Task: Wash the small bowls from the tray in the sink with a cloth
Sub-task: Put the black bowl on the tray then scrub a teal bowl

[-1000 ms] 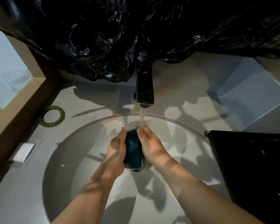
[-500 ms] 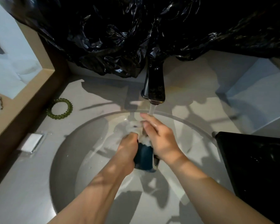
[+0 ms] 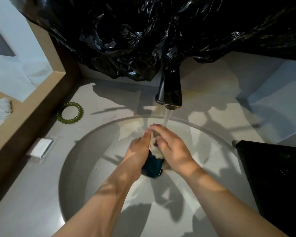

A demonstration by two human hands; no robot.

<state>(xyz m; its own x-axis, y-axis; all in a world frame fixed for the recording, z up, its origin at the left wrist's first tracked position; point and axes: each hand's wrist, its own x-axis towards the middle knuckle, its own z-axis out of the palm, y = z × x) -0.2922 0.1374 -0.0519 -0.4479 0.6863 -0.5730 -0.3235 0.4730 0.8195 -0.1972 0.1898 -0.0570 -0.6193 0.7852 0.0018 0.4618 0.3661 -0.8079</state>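
Bowl, small, dark teal, is over the middle of the sink, sandwiched btwn both hands. Left grip is wrapped round the bowl's 9 o'clock side, fingers curled on it. Right grip is bunched on a pale wet cloth, fingers bent, pressing it vs. the bowl from the 3 o'clock side; the cloth sticks up at the bowl's 12 o'clock end. Can't tell which way the bowl's mouth faces.

Tap, dark metal, stands at the sink's 12 o'clock w/ water running down to the right fingertips. Black tray sits at 3 o'clock on the grey surface, its contents too dark to read. Green bead bracelet lies at 10 o'clock, and a small white packet at 9 o'clock. Crumpled black plastic sheet hangs across the back, behind the tap.
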